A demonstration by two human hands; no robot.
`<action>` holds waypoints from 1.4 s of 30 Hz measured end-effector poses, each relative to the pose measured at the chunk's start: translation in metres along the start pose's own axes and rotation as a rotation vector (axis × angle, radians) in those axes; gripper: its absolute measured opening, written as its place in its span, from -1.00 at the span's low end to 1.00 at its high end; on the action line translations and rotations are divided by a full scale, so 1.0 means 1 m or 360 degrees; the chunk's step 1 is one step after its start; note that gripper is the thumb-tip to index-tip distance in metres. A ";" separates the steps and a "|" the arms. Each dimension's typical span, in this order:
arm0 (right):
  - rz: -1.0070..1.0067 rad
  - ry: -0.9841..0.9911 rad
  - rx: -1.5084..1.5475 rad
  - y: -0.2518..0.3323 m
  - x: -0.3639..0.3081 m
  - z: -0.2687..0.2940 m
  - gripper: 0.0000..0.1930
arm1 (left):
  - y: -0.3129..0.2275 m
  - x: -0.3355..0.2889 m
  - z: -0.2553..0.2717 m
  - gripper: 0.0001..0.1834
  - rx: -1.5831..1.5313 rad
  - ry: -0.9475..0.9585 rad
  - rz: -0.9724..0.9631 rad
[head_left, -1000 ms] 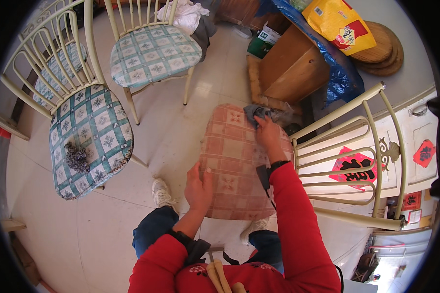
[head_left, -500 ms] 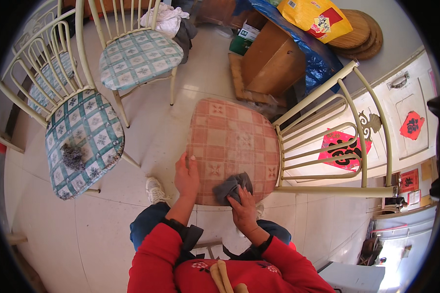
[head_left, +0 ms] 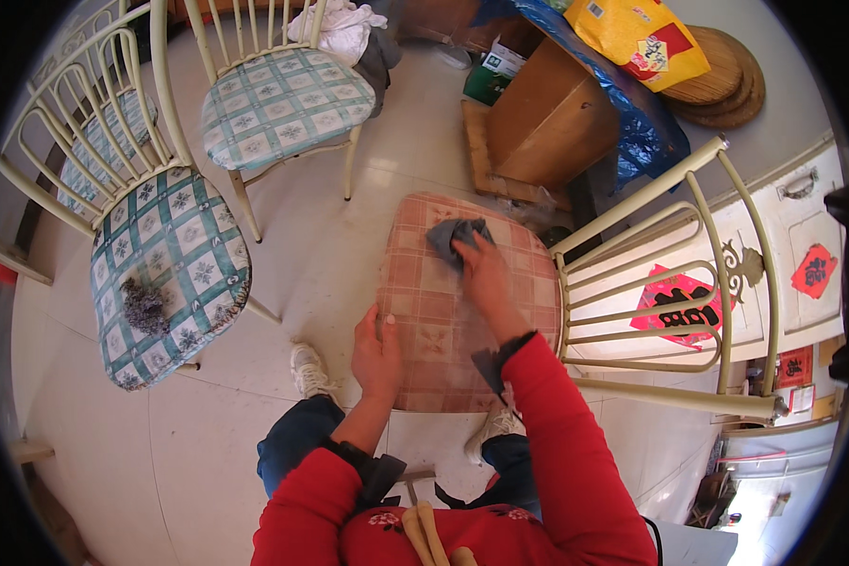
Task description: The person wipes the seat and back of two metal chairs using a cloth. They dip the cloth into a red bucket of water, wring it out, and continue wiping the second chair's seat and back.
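Observation:
A chair with a pink-and-cream checked seat (head_left: 424,292) and a cream metal backrest stands in front of me, its back toward the right. My right hand (head_left: 486,281) is closed on a dark grey cloth (head_left: 455,236), pressed onto the far part of that seat. At the seat's left edge is my left hand (head_left: 377,360), thumb on the top side and fingers along the rim, gripping it. Part of the cloth is hidden under my right fingers.
To the left, a chair with a green checked seat (head_left: 193,245) carries a grey fuzzy clump (head_left: 144,307). Behind it stands another green checked chair (head_left: 288,104). A brown wooden cabinet (head_left: 552,123), blue plastic sheet (head_left: 632,108) and yellow bag (head_left: 637,38) are at the far right.
My right hand has pushed the cloth from the seat's near edge to its far part. My left hand stays at the left edge. The whole view has shifted slightly.

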State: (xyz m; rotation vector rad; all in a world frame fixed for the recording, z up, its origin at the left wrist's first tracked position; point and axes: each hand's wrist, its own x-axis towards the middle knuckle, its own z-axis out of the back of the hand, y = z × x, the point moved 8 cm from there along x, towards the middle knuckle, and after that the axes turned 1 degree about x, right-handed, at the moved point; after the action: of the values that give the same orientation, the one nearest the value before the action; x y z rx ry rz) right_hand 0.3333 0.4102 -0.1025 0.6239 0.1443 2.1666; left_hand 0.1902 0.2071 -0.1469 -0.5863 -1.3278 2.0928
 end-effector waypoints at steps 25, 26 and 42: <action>0.0271 0.0116 0.0239 0.110 -0.182 0.050 -0.63 | 0.031 0.011 -0.012 -0.50 -0.0700 0.0025 0.0308; 0.0245 0.0189 0.0298 0.116 -0.198 0.056 -0.63 | 0.034 0.013 -0.013 -0.50 -0.0758 0.0041 0.0361; -0.0149 0.0291 0.0454 0.047 -0.085 0.079 -0.47 | 0.034 0.011 -0.013 -0.38 -0.1230 0.0105 0.0823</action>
State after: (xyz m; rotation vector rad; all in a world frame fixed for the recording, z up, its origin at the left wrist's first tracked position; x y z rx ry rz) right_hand 0.3817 0.3061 -0.0516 0.5639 0.5774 2.1266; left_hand 0.1824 0.2117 -0.1843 -1.4297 -2.1174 1.8293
